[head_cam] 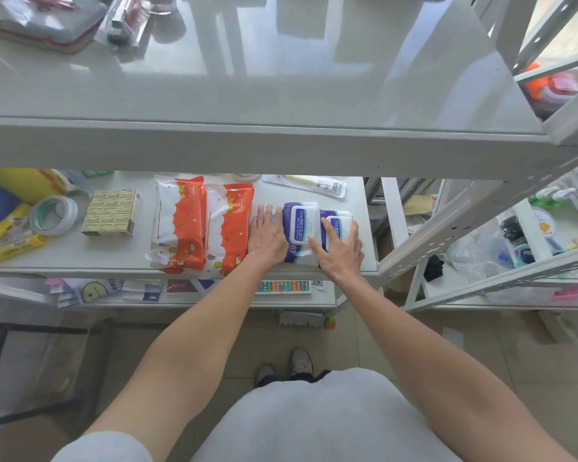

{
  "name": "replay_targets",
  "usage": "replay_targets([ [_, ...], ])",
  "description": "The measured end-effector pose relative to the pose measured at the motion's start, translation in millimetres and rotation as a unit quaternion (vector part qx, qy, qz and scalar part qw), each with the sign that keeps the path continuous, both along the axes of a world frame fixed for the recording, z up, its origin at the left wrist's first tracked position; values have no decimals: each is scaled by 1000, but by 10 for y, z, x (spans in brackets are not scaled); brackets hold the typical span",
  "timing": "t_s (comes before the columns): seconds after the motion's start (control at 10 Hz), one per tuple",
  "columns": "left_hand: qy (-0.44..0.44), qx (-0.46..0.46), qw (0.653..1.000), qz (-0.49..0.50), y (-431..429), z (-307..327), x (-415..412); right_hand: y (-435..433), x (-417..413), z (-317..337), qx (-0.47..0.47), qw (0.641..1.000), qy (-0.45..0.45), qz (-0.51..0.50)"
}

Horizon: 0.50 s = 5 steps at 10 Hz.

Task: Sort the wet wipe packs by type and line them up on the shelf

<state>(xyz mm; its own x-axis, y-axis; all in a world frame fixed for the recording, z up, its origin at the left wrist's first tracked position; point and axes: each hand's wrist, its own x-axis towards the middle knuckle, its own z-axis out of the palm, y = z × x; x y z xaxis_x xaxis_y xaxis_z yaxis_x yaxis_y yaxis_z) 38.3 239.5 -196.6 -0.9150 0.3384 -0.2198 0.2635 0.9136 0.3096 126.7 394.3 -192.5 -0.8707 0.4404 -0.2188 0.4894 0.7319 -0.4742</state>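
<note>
Left orange pack (pixel 180 225) and right orange pack (pixel 230 228) flat and touching mid-shelf, larger purple pack (pixel 300 228) and smaller purple pack (pixel 340 219) side by side just right, white shelf (pixel 114 252) beneath

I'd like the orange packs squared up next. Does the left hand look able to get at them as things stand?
Probably yes: the left hand lies flat right beside the nearer orange pack, with nothing between them.

right purple pack (pixel 340 219) half under right hand (pixel 342 251), yellow roll (pixel 24 186) part-hidden

Bright daylight, glare, bowed edges.
</note>
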Motion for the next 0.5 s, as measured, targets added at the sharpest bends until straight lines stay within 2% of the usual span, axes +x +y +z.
replay_targets([
  [0.3, 27, 34, 999, 12, -23, 74, 292, 20, 10, 70, -3, 999, -29, 29],
  [0.4, -16, 10, 999, 40, -43, 189, 366, -2, 38, 171, -14, 997, -68, 32],
  [0.5, -20, 26, 999, 30, -76, 257, 255, 32, -2, 398, -18, 996, -74, 54],
])
